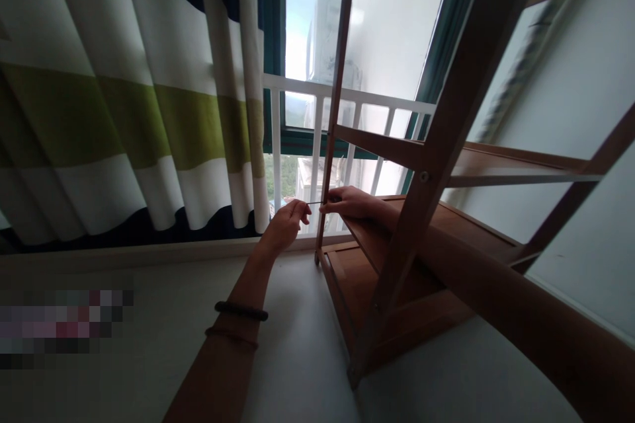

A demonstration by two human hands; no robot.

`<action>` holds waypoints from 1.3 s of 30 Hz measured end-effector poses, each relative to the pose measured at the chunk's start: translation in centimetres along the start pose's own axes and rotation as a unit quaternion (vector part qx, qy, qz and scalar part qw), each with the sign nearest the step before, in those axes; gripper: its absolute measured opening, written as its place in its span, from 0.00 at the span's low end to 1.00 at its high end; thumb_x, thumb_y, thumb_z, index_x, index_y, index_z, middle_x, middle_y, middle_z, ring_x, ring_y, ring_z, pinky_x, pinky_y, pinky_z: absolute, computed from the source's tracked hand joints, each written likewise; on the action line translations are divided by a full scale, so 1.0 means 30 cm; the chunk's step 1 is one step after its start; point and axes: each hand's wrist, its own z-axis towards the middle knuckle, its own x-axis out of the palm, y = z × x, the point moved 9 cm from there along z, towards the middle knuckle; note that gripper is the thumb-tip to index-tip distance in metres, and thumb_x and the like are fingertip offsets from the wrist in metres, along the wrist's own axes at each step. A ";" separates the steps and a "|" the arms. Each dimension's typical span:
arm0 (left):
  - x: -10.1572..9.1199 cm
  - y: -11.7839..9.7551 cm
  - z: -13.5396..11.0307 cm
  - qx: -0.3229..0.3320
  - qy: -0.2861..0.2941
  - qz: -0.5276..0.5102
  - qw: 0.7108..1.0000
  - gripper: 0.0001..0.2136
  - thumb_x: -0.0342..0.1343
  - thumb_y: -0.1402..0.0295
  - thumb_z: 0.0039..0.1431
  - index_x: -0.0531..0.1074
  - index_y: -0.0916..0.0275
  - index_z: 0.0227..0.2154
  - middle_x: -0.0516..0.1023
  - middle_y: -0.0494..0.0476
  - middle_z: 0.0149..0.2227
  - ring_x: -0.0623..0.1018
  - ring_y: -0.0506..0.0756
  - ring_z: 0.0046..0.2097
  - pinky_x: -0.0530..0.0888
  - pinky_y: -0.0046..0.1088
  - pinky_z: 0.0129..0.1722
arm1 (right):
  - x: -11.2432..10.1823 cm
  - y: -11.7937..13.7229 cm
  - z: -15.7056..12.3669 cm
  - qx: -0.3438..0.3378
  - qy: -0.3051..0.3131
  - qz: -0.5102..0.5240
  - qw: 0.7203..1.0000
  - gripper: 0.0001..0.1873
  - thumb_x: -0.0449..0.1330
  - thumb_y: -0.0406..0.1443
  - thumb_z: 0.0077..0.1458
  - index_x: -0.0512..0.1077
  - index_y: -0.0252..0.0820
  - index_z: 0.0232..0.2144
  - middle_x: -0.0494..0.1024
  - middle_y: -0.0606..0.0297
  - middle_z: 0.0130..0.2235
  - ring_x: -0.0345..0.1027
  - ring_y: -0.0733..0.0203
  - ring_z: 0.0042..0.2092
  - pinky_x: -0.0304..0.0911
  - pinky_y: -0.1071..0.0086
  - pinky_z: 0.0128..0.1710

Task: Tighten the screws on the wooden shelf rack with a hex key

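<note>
Your left hand (286, 225) pinches a thin dark rod (315, 203), seemingly working at the wooden rack post (336, 99) your right hand (354, 203) touches, grip unclear; next move likely needs steady alignment.

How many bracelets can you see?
2. Both circle the left arm: a thick dark bracelet nearer the hand and a thinner bracelet farther up. A wooden post covers part of the right arm, so another could be hidden there.
</note>
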 end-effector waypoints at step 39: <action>-0.080 -0.014 -0.037 -0.103 0.010 -0.163 0.981 0.19 0.65 0.61 0.42 0.76 0.65 0.37 0.80 0.58 0.32 0.77 0.52 0.35 0.73 0.27 0.35 | -0.003 0.010 -0.006 -0.013 0.005 0.009 1.000 0.20 0.59 0.49 0.49 0.72 0.37 0.34 0.71 0.64 0.33 0.63 0.62 0.35 0.56 0.71 0.34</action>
